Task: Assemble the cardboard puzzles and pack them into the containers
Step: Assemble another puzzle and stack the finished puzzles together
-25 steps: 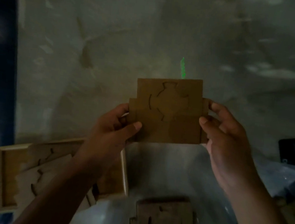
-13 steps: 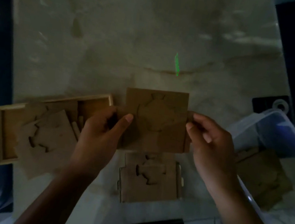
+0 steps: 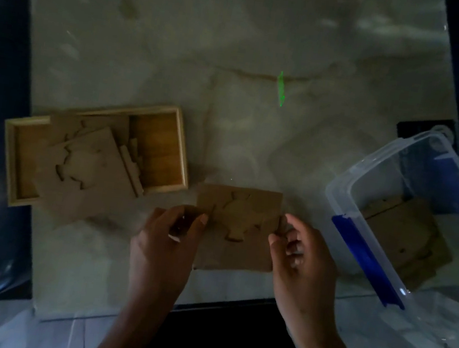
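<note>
A brown cardboard puzzle with a cut-out shape in its middle lies low over the marble table, near the front edge. My left hand pinches its left tab and my right hand pinches its right edge. Whether a second puzzle lies under it I cannot tell. To the left, a wooden tray holds several loose cardboard pieces that overhang its front rim. At the right stands a clear plastic container with blue clips, and cardboard puzzles lie inside it.
The marble table stretches away beyond the puzzle, with a green light streak on it. A black object sits behind the container. The table's front edge runs just below my hands, with tiled floor beneath.
The puzzle came down from in front of me toward the table's front edge. It now covers the spot where another puzzle lay. The view tilted, bringing the tray and container into sight.
</note>
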